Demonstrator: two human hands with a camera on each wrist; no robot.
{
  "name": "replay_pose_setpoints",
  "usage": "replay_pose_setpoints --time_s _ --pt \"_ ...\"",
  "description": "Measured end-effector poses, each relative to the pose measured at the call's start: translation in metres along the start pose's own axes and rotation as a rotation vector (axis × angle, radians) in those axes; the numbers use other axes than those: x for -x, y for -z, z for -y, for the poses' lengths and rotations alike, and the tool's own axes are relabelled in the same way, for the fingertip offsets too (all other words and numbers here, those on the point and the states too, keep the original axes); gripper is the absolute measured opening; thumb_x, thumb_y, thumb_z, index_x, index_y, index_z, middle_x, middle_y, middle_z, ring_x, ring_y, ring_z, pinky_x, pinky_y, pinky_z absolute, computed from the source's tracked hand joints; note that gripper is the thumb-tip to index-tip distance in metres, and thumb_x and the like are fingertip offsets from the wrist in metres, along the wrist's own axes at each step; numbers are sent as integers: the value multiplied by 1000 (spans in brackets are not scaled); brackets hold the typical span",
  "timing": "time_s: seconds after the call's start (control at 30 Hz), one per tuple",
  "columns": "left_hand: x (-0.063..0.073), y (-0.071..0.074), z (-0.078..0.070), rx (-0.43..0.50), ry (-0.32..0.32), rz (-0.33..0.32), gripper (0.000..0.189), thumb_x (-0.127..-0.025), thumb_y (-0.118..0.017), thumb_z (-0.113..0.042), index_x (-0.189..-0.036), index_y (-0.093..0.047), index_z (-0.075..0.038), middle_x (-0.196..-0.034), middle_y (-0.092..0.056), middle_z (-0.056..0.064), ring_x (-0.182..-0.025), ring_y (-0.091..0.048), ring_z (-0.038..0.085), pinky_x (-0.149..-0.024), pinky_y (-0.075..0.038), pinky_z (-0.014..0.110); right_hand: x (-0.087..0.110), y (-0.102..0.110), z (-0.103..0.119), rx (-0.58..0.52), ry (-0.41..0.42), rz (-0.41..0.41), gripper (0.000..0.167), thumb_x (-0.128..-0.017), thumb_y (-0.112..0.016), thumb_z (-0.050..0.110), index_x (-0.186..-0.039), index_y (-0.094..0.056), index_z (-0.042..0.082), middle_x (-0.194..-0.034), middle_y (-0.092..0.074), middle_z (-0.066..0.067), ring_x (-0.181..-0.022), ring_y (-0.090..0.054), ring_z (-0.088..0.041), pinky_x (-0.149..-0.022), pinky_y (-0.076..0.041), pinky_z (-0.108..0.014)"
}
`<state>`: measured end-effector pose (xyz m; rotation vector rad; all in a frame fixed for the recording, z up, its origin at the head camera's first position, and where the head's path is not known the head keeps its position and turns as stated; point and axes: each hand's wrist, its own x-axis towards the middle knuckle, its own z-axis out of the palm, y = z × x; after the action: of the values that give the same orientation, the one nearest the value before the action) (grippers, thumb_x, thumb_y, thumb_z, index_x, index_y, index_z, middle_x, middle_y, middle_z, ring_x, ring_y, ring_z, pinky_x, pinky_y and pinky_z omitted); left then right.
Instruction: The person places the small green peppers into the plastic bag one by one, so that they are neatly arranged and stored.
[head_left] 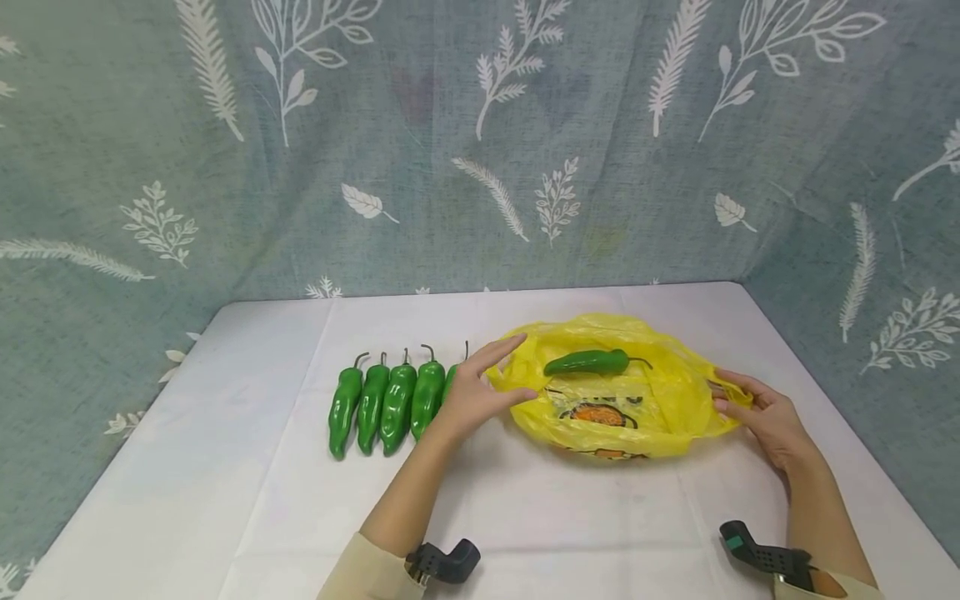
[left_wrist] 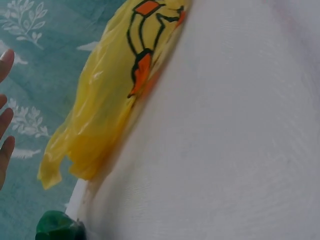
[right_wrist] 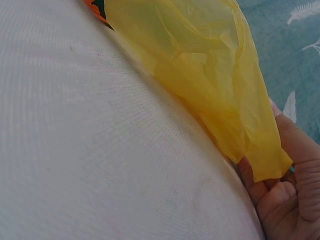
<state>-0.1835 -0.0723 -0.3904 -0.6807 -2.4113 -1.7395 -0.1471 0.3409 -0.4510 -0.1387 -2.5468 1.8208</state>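
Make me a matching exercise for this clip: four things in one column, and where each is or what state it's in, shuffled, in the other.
Column one
1. Left hand
2. Right hand
3. Row of green peppers
4. Lone green pepper

Column two
A. Lying side by side, one partly hidden
B. Gripping one end of the yellow bag
C. Within the bag's outline in the head view
D. Thumb and fingers spread apart, gripping nothing

Right pairs: 1-D, 2-B, 3-A, 4-C
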Motion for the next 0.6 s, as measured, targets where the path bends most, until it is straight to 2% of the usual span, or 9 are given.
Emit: replay_pose_setpoints --time_s 0.13,0.2,0.3,0.47,0.6 --pt "3 11 3 -15 -71 -48 72 -71 -83 -16 -135 -54 -22 -137 -54 -2 -129 -46 17 -109 -32 47 0 1 0 -26 5 5 58 -88 -68 25 -140 -47 14 -124 -43 24 -107 -39 11 -87 -38 -1" --pt "5 17 4 -32 -78 -67 71 -71 -83 -17 -136 -53 -22 -137 -54 -2 -129 -45 15 -109 -32 47 0 1 1 -32 11 3 58 -87 -68 24 -140 -47 14 -121 -43 26 -106 -41 12 -85 -38 0" --pt "7 24 5 -11 -69 -89 71 -72 -82 -17 -136 -53 -22 -137 -53 -3 -130 -44 15 -110 -31 46 0 1 0 -35 17 0 58 -87 -69 23 -140 -48 13 -119 -43 26 -103 -45 13 -83 -39 0" --pt "15 36 6 53 -12 -115 69 -74 -81 -17 -136 -52 -23 -139 -51 -5 -132 -41 12 -113 -26 40 0 1 -1 -30 11 -1 59 -87 -68 24 -141 -46 13 -123 -43 23 -104 -43 13 -84 -39 0" --pt "22 46 7 16 4 -142 70 -74 -81 -16 -137 -52 -23 -140 -50 -5 -132 -40 13 -113 -27 42 -1 0 -1 22 8 -3 61 -88 -67 29 -142 -44 14 -131 -42 18 -107 -38 11 -88 -38 -1"
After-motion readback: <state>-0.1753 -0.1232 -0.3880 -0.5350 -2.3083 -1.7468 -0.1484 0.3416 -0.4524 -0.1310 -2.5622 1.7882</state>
